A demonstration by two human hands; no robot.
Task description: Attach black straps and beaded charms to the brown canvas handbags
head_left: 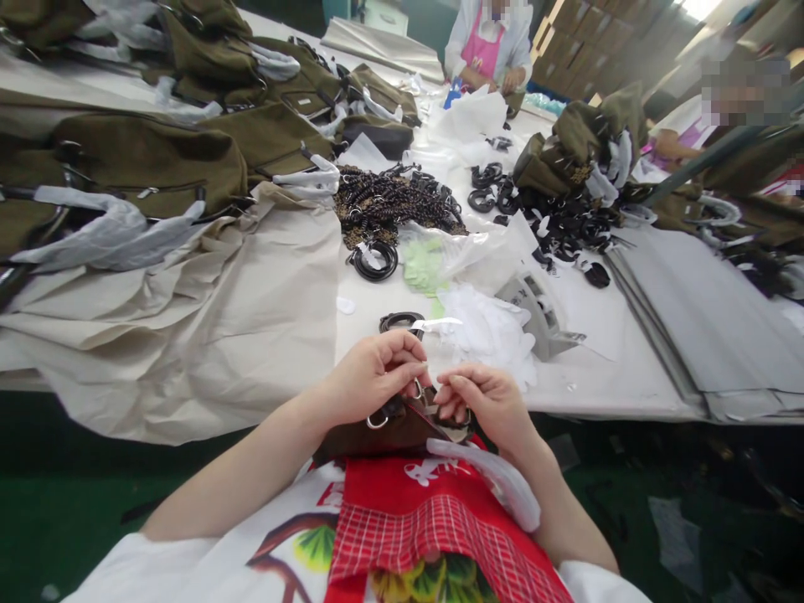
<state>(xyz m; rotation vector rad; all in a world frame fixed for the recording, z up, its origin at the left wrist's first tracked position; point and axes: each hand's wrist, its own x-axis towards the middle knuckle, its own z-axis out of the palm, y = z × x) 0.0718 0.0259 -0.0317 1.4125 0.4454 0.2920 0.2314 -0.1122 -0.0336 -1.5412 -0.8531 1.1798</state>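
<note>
At the table's front edge, a dark olive-brown bag (361,441) rests against my red apron, with a metal ring (378,421) showing on it. My left hand (377,377) is over the bag, its thumb and fingers closed in a pinch beside a small metal clasp (417,389). Close by on the right, my right hand (487,398) is also closed, thumb against fingertips. What either hand pinches is too small or hidden to name. A plastic-wrapped handle (493,477) of the bag curves under my right wrist. Just beyond my hands lies a coiled black strap (400,322) with a white tag.
Brown paper (276,293) and olive bags (151,159) cover the left side. Ahead are piled woven straps (389,201), white tags (490,331) and a grey holder (540,314). Grey sheets (716,301) are stacked right. A co-worker in a pink apron (483,46) works at the far end.
</note>
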